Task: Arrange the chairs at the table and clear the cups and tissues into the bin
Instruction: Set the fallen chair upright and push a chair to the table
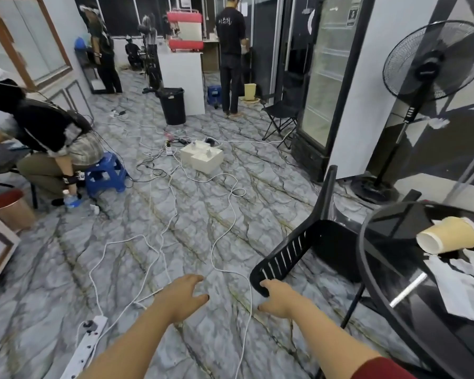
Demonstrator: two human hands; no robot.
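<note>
A black plastic chair (309, 250) lies tipped over on the floor beside the round black glass table (367, 258) at the right. My right hand (278, 298) touches the top edge of the chair's slatted backrest, fingers spread around it but not closed. My left hand (186, 294) hovers open over the floor to the left, holding nothing. On the table a tan paper cup (446, 235) lies on its side among crumpled white tissues (460, 288). A black bin (173, 105) stands far back near a white counter.
White cables (225, 214) and a power strip (89, 343) trail across the marble-pattern floor. White boxes (203, 157) sit mid-floor. A person sits on a blue stool (107, 173) at left; others stand at the back. A standing fan (422, 77), fridge and folding chair (282, 119) line the right.
</note>
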